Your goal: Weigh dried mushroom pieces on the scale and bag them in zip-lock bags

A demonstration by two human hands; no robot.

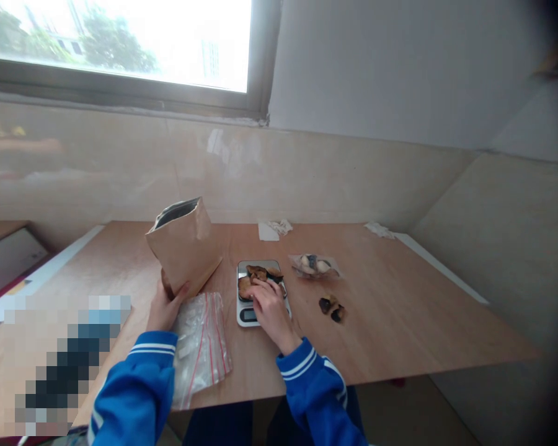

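My left hand [165,305] is closed around the lower part of a brown kraft paper pouch [186,248], which stands tilted with its mouth open at the top. On a small white kitchen scale [240,314] lie several curled, dried brown pieces [245,287], dark in places; their exact kind is unclear. My right hand [272,310] reaches over the scale, with its fingers bent down onto these pieces and partly covering them and the display. Clear zip bags with red seal lines [204,347] lie beside my left wrist.
Right of the scale sit a few loose dark-brown dried pieces [332,308]. Behind them is a clear bag [315,266] with pale and dark contents. Crumpled white tissue [279,227] lies by the wall, more tissue [380,231] at back right. A pixelated area covers the table's left.
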